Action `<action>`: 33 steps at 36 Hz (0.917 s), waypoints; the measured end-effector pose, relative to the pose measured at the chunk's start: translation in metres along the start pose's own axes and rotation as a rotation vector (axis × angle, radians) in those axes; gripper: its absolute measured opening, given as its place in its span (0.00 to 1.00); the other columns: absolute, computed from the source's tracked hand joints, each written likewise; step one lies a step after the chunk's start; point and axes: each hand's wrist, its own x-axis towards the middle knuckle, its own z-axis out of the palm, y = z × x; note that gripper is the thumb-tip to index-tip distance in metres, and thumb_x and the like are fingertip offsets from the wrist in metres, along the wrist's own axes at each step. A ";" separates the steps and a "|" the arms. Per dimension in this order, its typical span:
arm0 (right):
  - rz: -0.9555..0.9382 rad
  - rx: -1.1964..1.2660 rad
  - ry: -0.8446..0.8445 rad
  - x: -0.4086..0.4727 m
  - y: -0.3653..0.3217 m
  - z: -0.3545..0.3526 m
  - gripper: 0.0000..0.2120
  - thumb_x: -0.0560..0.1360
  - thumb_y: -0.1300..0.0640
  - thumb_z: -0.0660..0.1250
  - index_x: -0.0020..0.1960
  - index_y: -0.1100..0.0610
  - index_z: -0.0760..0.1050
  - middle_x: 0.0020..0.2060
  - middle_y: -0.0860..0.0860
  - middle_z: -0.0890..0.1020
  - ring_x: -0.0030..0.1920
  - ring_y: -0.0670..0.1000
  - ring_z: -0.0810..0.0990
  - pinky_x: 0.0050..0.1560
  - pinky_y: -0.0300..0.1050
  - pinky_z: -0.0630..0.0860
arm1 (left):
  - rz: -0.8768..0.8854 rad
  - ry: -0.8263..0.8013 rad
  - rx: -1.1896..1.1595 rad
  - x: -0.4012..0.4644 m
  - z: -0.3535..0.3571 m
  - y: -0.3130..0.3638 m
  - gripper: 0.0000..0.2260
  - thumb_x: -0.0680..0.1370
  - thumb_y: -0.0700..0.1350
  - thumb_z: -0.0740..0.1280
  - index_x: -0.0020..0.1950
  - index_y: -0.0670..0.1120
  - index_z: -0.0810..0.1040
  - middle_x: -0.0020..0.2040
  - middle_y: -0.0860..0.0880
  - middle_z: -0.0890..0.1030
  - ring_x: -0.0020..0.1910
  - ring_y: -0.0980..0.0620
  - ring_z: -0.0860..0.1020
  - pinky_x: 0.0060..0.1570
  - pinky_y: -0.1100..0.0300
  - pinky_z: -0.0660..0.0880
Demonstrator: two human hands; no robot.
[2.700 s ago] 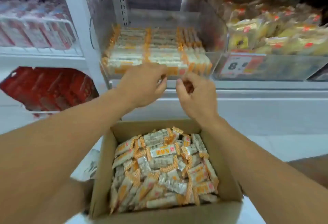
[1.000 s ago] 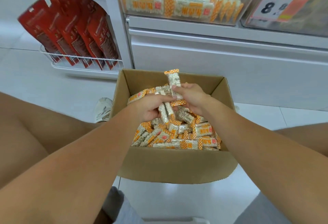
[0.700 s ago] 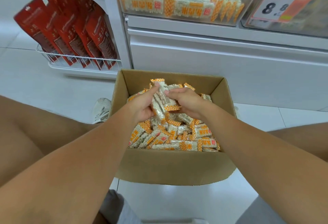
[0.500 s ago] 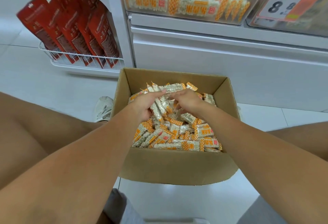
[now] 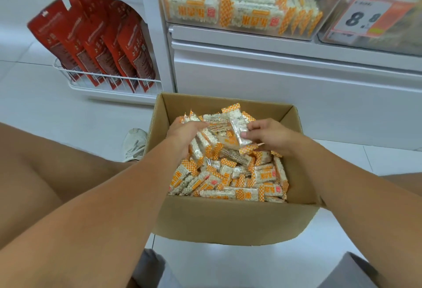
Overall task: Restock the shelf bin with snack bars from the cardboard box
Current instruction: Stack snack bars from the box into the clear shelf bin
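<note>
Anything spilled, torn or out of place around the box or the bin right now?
Nothing stands out. The snack bars lie loose inside the cardboard box, none on the floor. The shelf bin holds tidy rows. Both hands, left hand and right hand, are gathering bars.

Snack bars white, orange-checked ends; cardboard box brown; pouches red.

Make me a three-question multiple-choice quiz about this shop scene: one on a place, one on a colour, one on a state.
1. Where is the brown cardboard box?
A. on the white floor below the clear shelf bin
B. on a shelf
C. in a basket

2. The pouches in the white wire rack are
A. blue
B. red
C. green

3. The right hand is
A. empty
B. pinching an orange-and-white wrapped snack bar
C. on the bin

Answers:
A, it stands on the tiles.
B, all red.
B, fingers close on the wrapper; the left hand holds several bars.
</note>
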 end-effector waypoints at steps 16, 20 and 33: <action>-0.182 0.152 -0.166 -0.089 -0.152 -0.042 0.27 0.76 0.41 0.69 0.70 0.53 0.74 0.65 0.48 0.77 0.52 0.51 0.82 0.52 0.53 0.83 | 0.181 -0.227 -0.209 -0.081 0.053 0.143 0.15 0.75 0.42 0.76 0.60 0.41 0.79 0.44 0.42 0.84 0.33 0.47 0.85 0.28 0.55 0.80; -0.394 -0.153 -0.144 -0.114 -0.191 -0.061 0.53 0.66 0.47 0.80 0.80 0.41 0.51 0.71 0.42 0.68 0.65 0.48 0.76 0.60 0.48 0.79 | 0.328 -0.224 -0.281 -0.107 0.063 0.198 0.35 0.68 0.42 0.78 0.73 0.42 0.70 0.52 0.40 0.83 0.37 0.44 0.86 0.31 0.49 0.81; -0.966 -0.443 0.482 -0.068 -0.237 -0.079 0.40 0.65 0.44 0.81 0.74 0.47 0.70 0.65 0.44 0.75 0.65 0.42 0.73 0.67 0.37 0.69 | 0.232 -0.308 -0.443 -0.127 0.084 0.268 0.21 0.78 0.58 0.68 0.62 0.44 0.80 0.55 0.40 0.85 0.51 0.38 0.84 0.47 0.43 0.81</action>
